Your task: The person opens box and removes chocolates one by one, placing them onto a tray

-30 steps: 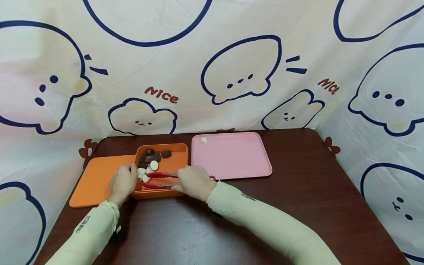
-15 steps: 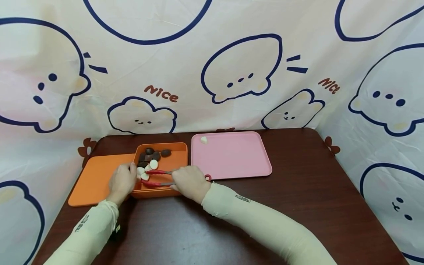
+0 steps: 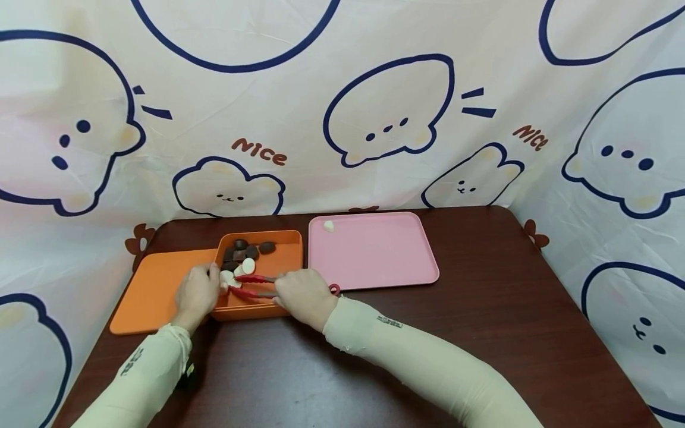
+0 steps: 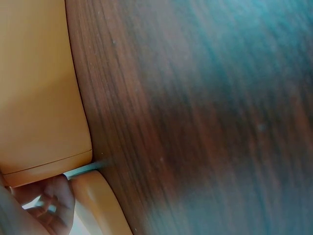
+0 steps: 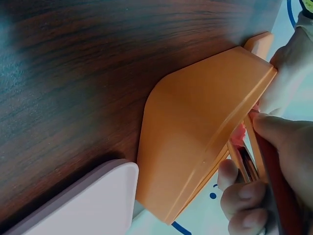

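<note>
Left hand (image 3: 197,292) and right hand (image 3: 305,295), both bare, are at work at an open, shallow orange box (image 3: 251,313) on a dark wood-grain desk (image 3: 332,368). The left hand grips the box's left wall, its fingers curled at the rim. The right hand is closed around the handle of a pair of red-tipped tongs (image 3: 257,278), reaching in over the box's near right part. The tongs' two arms stand apart, pointing left, with their tips at a cluster of small white pieces (image 3: 248,266) in the near left part of the box, close to the left hand. It is too small to tell whether the tips pinch a piece. Just beyond, toward the far left corner, sit several dark brown pieces (image 3: 267,247), some touching one another.

Left of the box lies a flat orange panel (image 3: 152,285), partly behind the left hand. Just to the right of the box is a rectangular pink tray (image 3: 374,252), with a single pale piece (image 3: 329,226) near its far left corner. Both arms wear pale sleeves (image 3: 439,351). White cloth (image 3: 299,113) printed with blue-outlined cartoon faces and the word "Nice" surrounds the desk's back and sides.
</note>
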Demonstrator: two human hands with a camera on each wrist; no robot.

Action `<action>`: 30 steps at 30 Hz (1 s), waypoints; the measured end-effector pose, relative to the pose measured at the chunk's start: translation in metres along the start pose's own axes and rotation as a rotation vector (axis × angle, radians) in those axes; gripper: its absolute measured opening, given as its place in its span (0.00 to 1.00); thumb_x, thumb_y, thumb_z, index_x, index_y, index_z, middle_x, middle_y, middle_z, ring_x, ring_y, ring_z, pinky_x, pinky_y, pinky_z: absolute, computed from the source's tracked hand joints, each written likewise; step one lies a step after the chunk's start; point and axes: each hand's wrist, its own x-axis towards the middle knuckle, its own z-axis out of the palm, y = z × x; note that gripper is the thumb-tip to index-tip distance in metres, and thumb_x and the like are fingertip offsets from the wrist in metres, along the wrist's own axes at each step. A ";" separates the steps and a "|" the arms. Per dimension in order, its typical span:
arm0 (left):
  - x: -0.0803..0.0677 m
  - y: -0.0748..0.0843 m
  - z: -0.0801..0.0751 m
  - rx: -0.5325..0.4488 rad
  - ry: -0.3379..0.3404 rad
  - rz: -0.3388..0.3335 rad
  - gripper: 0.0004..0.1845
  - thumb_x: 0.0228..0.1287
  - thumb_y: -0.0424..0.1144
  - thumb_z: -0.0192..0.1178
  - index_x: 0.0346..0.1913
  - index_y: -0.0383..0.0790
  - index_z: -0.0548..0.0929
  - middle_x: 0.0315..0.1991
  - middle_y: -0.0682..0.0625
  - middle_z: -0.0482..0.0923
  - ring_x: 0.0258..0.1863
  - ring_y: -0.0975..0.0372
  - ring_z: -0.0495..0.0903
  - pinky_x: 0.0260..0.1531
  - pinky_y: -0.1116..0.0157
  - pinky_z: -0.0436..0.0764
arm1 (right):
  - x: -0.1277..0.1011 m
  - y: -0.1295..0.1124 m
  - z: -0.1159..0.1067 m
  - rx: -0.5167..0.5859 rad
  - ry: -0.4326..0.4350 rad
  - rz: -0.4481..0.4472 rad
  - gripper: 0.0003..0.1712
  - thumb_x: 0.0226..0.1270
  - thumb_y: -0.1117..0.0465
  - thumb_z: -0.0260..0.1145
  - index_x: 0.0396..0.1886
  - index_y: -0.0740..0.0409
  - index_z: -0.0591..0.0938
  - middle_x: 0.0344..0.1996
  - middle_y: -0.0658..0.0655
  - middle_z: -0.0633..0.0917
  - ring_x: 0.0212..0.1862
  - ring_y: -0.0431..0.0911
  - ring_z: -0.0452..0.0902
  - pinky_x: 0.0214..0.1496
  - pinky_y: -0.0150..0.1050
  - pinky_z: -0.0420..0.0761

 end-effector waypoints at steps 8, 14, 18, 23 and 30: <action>-0.002 0.000 -0.001 0.005 0.014 0.020 0.29 0.80 0.51 0.33 0.33 0.38 0.81 0.44 0.33 0.83 0.41 0.42 0.82 0.28 0.56 0.73 | 0.000 0.007 -0.006 0.085 -0.064 0.064 0.19 0.72 0.41 0.63 0.30 0.47 0.86 0.23 0.46 0.85 0.24 0.40 0.79 0.25 0.38 0.80; -0.002 0.000 -0.001 0.005 0.013 0.019 0.29 0.81 0.51 0.33 0.29 0.40 0.78 0.33 0.39 0.80 0.35 0.47 0.80 0.25 0.60 0.70 | 0.000 0.012 -0.008 0.097 -0.097 0.126 0.19 0.72 0.40 0.63 0.31 0.47 0.87 0.22 0.46 0.85 0.23 0.40 0.77 0.25 0.38 0.81; -0.002 0.000 -0.001 0.006 0.009 0.010 0.29 0.81 0.51 0.33 0.28 0.41 0.77 0.32 0.39 0.79 0.35 0.48 0.80 0.25 0.60 0.69 | -0.001 0.013 -0.009 0.105 -0.091 0.119 0.21 0.72 0.39 0.63 0.29 0.48 0.86 0.21 0.46 0.84 0.22 0.40 0.76 0.23 0.38 0.80; -0.001 -0.001 -0.001 0.004 0.021 0.020 0.28 0.80 0.51 0.33 0.26 0.41 0.76 0.32 0.40 0.80 0.34 0.48 0.80 0.24 0.61 0.69 | -0.003 0.014 -0.008 0.070 -0.039 0.084 0.21 0.69 0.37 0.65 0.26 0.46 0.84 0.20 0.45 0.84 0.22 0.40 0.79 0.22 0.39 0.80; -0.002 0.000 -0.001 0.003 0.021 0.019 0.29 0.80 0.51 0.33 0.26 0.42 0.76 0.30 0.41 0.79 0.32 0.49 0.80 0.23 0.61 0.68 | -0.003 0.015 -0.004 0.074 -0.070 0.076 0.19 0.69 0.39 0.65 0.29 0.47 0.84 0.22 0.45 0.84 0.22 0.39 0.76 0.23 0.37 0.79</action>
